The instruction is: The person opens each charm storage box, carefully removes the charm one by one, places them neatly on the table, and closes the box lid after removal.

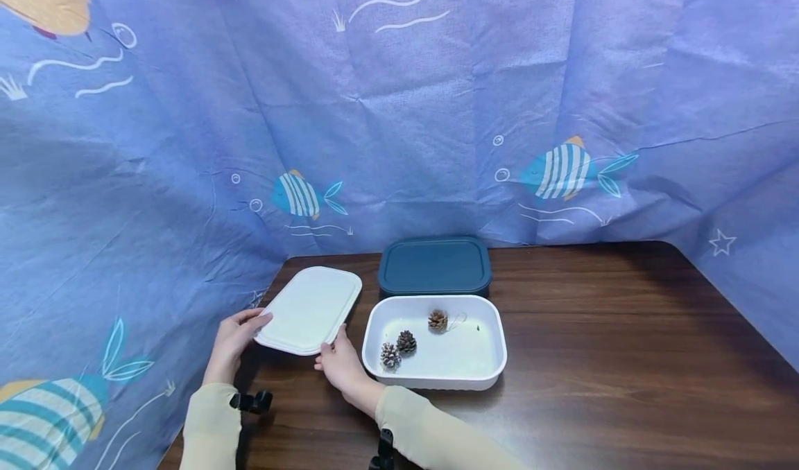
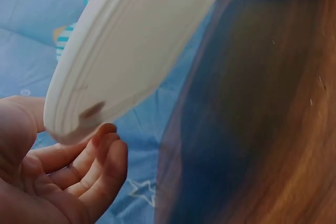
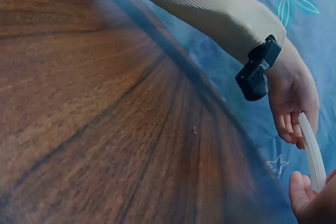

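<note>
A white rectangular lid [image 1: 310,309] is held up over the left side of the table, tilted. My left hand [image 1: 232,338] grips its near left corner, thumb on top and fingers curled under the edge, as the left wrist view shows. At the near right corner, my right hand [image 1: 343,367] pinches the rim. The right wrist view catches the lid [image 3: 313,153] edge-on between both hands. Just right of my right hand stands an open white container [image 1: 458,355]. Inside lie a brown pinecone [image 1: 438,320] and two pinecones with whitish tips [image 1: 406,342], [image 1: 390,356] at its left.
Behind the white container, a dark teal box [image 1: 435,265] with its lid on stands near the table's back edge. The brown wooden table [image 1: 593,345] extends to the right. A blue fish-print cloth [image 1: 412,144] hangs behind and along the left side.
</note>
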Available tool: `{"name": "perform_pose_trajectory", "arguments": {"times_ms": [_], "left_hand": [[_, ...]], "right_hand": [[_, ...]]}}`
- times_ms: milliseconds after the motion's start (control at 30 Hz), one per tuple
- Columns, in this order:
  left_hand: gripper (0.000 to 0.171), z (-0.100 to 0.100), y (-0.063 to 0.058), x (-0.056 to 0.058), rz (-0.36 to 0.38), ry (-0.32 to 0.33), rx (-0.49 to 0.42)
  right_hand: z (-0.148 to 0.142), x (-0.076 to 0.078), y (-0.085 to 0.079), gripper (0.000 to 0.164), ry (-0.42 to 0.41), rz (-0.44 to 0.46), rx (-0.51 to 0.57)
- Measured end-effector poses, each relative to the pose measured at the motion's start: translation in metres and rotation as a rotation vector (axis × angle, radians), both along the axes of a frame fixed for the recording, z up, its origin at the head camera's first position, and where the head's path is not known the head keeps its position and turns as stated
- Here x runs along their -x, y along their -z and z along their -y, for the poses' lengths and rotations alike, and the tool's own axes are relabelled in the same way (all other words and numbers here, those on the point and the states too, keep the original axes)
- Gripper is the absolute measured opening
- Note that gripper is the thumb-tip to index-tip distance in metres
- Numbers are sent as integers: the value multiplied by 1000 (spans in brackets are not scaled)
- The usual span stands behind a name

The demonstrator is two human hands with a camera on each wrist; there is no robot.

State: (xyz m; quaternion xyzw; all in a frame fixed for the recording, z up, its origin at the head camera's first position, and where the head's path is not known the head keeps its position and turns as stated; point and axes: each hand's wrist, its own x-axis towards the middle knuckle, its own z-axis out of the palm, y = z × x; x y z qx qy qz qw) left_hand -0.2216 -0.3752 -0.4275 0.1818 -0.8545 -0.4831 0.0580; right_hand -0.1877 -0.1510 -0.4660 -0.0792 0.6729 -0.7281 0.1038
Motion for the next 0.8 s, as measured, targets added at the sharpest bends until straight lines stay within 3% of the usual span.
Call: {"name": "perform_pose_trajectory", "arguments": {"times_ms": [333, 433, 633, 800], "left_hand": [[67, 9, 7, -9, 113, 122, 9], [65, 11, 6, -14, 153, 125, 5], [60, 9, 3, -20, 177, 120, 24], [56, 7, 3, -26, 205, 143, 10]], "right_hand": [[0, 9, 12, 58, 59, 40, -35], [2, 6, 13, 61, 66, 79, 43], [8, 1, 16, 81, 29, 145, 315], [9, -7, 21, 90, 30, 186, 442]]}}
